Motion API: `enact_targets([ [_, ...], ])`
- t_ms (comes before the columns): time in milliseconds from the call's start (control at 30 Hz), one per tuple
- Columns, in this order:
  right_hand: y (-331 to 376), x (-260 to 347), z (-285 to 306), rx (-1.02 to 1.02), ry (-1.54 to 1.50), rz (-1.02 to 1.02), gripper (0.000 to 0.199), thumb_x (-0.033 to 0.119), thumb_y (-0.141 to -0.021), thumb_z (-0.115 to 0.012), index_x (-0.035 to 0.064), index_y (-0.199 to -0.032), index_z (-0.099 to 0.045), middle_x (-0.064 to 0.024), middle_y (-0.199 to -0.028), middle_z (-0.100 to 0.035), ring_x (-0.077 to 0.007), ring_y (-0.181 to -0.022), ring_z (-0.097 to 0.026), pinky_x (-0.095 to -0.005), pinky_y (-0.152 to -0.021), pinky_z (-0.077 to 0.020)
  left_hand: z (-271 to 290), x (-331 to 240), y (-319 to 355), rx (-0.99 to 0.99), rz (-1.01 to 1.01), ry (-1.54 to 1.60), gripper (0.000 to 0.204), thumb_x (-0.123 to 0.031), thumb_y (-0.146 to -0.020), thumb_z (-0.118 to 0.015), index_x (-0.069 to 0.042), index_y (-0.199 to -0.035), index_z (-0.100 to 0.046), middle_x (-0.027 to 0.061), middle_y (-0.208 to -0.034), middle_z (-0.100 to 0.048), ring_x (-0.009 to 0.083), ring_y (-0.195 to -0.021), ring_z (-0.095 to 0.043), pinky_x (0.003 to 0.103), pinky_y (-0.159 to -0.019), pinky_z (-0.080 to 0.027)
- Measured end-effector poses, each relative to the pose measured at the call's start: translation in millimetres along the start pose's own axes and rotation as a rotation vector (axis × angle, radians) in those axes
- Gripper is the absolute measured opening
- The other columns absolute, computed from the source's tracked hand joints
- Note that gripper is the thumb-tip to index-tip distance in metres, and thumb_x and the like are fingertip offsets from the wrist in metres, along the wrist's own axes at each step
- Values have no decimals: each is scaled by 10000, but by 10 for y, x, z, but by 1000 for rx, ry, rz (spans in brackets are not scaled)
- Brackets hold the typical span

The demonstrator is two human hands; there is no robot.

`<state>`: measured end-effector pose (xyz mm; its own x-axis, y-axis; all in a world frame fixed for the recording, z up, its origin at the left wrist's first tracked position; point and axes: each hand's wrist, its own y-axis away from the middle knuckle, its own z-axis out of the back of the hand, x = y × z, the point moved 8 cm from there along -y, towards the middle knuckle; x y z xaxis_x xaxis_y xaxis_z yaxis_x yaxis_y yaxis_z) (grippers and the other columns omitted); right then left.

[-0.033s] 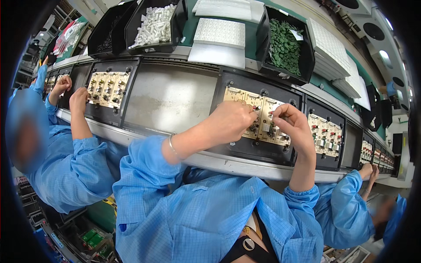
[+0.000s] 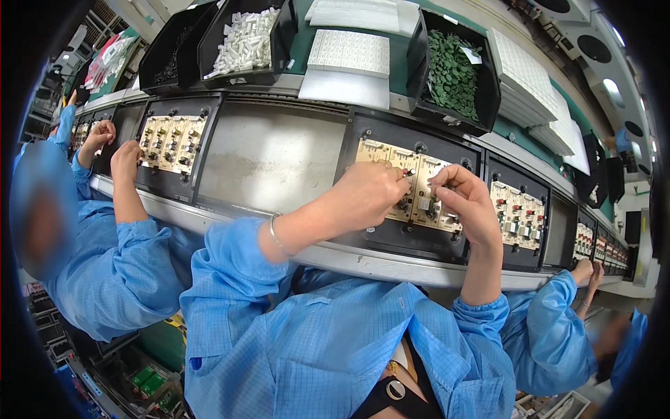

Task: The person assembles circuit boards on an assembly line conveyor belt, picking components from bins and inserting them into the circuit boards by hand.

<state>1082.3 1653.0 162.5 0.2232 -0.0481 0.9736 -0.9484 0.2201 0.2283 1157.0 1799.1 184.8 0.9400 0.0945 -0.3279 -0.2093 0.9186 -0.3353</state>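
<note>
My left hand point(image 2: 371, 193) is closed, with curled fingers over the left part of the tan circuit boards point(image 2: 374, 151). Its fingertips are beside a small dark part with a red mark point(image 2: 408, 172). My right hand point(image 2: 469, 202) pinches thumb and forefinger together just above the right-hand boards. Whatever lies between the fingers of either hand is too small or hidden to name. The boards sit side by side in a black carrier frame point(image 2: 363, 236) on the line, and carry several small upright parts.
Behind the line stand black bins of white parts point(image 2: 244, 43) and green disc-shaped parts point(image 2: 452, 77), with white foam trays point(image 2: 349, 52) between. Another loaded carrier point(image 2: 518, 209) is to the right. Co-workers in blue sit on both sides; one's hand point(image 2: 125, 160) works at a left carrier point(image 2: 172, 143).
</note>
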Motion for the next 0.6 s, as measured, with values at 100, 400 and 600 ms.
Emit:
enact_targets([
  [100, -64, -97, -136, 161, -485, -31, 174, 22, -930, -646, 3, -1098, -605, -90, -1049, -634, -102, -817, -575, -211, -635, -419, -25, -25, 2, -37, -31, -10, 82, -85, -778, -681, -42, -837, -643, 121, -825, -677, 296, -803, -697, 415, -683, -563],
  [400, -128, -201, -121, 76, -761, -64, 438, -64, -935, -625, -49, -1364, -532, -266, -1360, -604, -196, -1026, -703, -217, -759, -592, -122, -43, 13, -26, -58, -7, 136, -82, -739, -702, -43, -857, -647, 112, -861, -685, 294, -802, -703, 402, -683, -570],
  [600, -162, -187, -24, 22, -777, 18, 492, -45, -957, -617, -60, -1426, -470, -287, -1412, -563, -262, -1176, -686, -228, -842, -631, -136, -52, -16, -47, -36, 72, 89, -53, -783, -666, -40, -852, -611, 153, -809, -661, 313, -773, -686, 429, -729, -552],
])
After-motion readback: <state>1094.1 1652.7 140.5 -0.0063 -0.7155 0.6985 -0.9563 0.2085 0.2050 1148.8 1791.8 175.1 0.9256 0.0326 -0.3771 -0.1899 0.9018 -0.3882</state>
